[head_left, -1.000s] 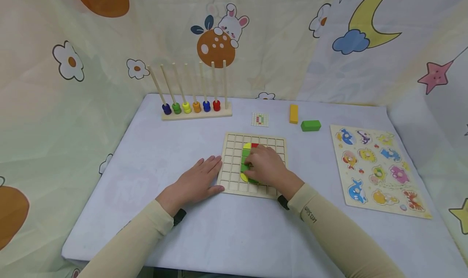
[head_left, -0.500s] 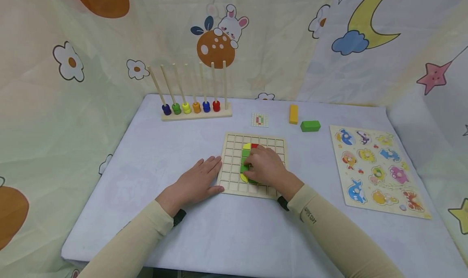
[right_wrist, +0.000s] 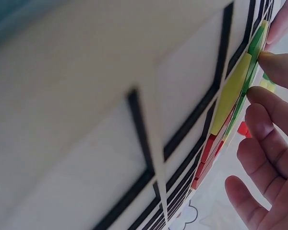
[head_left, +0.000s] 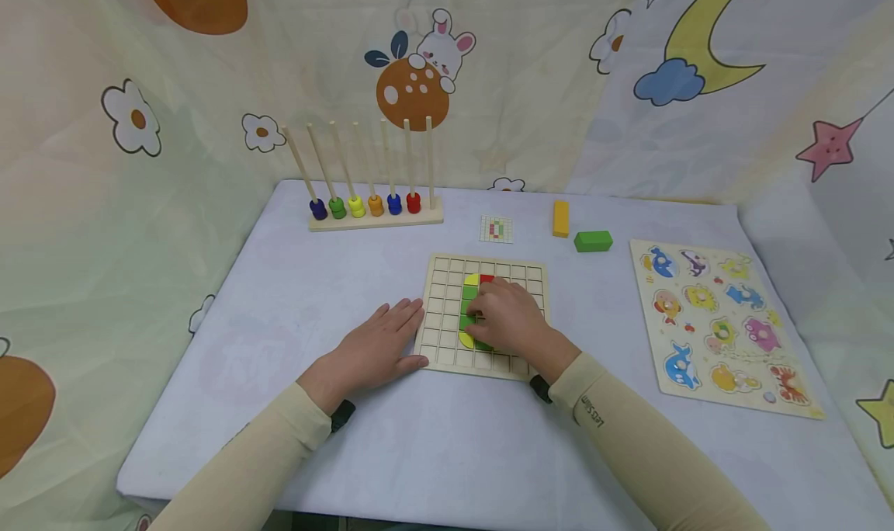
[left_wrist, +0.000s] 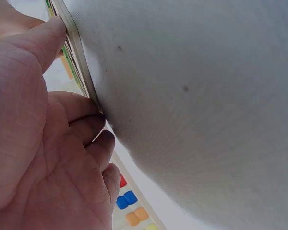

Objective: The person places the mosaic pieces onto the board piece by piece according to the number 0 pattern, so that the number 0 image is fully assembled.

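A wooden board with a black-lined grid (head_left: 440, 306) lies mid-table in the head view. Green tiles (head_left: 469, 292), yellow tiles (head_left: 466, 339) and a red tile (head_left: 486, 279) sit in its squares; others are hidden behind the right hand. My right hand (head_left: 510, 317) is over the board, thumb and index fingertip on either side of a green tile at the left column. In the right wrist view, those fingertips touch the green strip (right_wrist: 254, 48). My left hand (head_left: 377, 345) lies with fingers extended, its fingertips and thumb against the board's left edge, also visible in the left wrist view.
Behind the board lies a small pattern card (head_left: 496, 229). A peg rack with coloured beads (head_left: 377, 220) stands at back left. An orange block (head_left: 561, 218) and a green block (head_left: 594, 241) lie at back right, beyond which is an animal puzzle board (head_left: 726, 329).
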`<state>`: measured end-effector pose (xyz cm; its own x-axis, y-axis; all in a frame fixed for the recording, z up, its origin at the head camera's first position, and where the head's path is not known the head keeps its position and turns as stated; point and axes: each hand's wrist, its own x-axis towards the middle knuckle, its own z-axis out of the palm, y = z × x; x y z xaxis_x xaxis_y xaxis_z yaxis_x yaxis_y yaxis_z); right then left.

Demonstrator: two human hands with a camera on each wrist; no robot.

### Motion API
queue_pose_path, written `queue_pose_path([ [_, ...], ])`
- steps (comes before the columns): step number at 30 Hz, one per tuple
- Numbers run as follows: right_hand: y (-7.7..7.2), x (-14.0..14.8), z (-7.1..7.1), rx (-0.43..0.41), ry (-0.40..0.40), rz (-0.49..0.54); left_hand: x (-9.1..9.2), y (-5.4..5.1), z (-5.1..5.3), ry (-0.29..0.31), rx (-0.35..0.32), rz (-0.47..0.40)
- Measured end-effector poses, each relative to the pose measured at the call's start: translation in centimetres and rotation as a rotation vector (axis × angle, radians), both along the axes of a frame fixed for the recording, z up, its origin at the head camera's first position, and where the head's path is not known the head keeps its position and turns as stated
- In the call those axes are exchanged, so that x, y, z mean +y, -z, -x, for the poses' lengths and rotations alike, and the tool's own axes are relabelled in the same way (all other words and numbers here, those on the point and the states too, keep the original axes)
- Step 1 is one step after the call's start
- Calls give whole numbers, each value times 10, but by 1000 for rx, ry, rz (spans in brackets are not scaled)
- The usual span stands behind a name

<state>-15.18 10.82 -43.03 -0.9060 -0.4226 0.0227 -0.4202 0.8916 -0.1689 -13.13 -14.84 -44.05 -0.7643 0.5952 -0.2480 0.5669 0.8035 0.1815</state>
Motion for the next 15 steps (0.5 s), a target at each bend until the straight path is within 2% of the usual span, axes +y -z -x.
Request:
queue_pose_path([
  [9,-1,5,-1,30,19,47,0,-2,0,1,-9,10],
  [15,-2,9,-3,-8,52,55,-2,-1,0,-1,-9,28],
])
